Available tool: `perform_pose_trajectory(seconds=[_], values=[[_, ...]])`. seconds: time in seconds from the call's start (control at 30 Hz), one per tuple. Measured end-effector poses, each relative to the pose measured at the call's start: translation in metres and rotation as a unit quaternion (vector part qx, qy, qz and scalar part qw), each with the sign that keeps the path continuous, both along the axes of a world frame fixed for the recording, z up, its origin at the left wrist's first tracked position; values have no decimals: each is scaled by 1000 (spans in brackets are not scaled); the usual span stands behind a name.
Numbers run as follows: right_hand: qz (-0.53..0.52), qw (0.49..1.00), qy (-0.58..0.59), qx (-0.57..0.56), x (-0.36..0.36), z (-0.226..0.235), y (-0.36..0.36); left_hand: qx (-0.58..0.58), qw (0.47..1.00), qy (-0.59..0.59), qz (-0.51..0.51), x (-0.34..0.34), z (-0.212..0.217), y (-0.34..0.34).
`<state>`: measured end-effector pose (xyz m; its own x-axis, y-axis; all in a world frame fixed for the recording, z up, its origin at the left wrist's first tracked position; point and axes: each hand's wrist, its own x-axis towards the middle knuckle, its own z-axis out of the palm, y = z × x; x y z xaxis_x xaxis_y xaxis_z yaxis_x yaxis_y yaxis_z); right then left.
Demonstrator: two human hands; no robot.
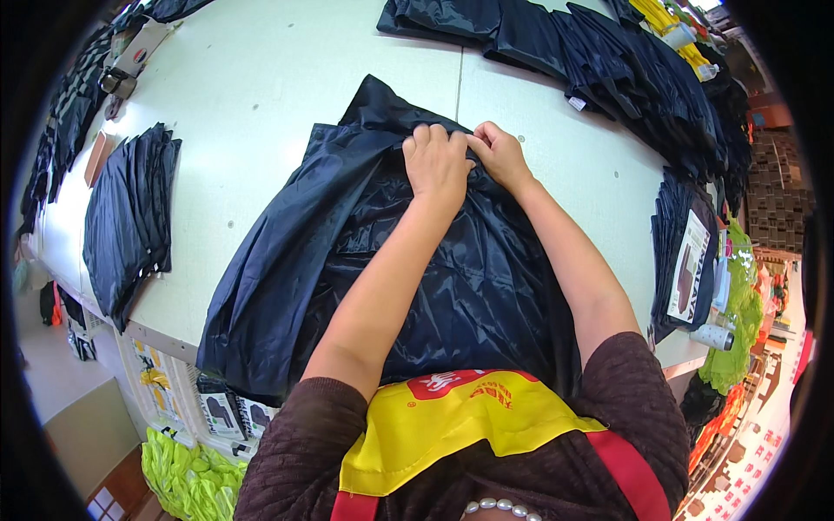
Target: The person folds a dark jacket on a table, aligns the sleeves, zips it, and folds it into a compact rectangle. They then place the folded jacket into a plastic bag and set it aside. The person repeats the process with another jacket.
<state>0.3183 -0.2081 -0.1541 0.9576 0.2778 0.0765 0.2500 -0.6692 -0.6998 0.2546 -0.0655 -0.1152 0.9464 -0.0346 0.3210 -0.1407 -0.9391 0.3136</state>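
Observation:
A large dark navy garment of shiny, thin cloth (pixel 417 295) is spread over the table in front of me, its near part hanging over the edge against my body. Its far end rises to a folded corner. My left hand (pixel 439 165) is closed on the cloth near that far end, the knuckles turned up and the fingertips hidden. Just right of it, my right hand (pixel 502 158) pinches the same garment's edge between thumb and fingers. The two hands are nearly touching.
Stacks of folded dark cloth (pixel 130 217) lie at the left, with a longer row (pixel 599 78) across the far right. At the right edge are another stack (pixel 673 234), a printed card (pixel 689 265) and a spray can (pixel 714 336). Yellow-green cloth (pixel 193 473) sits below the table.

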Motion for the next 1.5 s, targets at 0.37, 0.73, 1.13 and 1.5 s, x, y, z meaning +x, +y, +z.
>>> perform_pose_trajectory(seconds=[0.37, 0.73, 1.13, 1.5], values=[[242, 888, -311, -239, 26, 23, 22, -140, 984, -75, -79, -26, -36, -4], [154, 981, -31, -114, 53, 26, 35, -27, 968, -79, -236, 10, -32, 12], [103, 989, -102, -22, 68, 16, 55, -60, 933, -144, -323, 31, -42, 21], [173, 977, 87, -88, 91, 36, 43, 16, 904, -73, -421, 54, -25, 28]])
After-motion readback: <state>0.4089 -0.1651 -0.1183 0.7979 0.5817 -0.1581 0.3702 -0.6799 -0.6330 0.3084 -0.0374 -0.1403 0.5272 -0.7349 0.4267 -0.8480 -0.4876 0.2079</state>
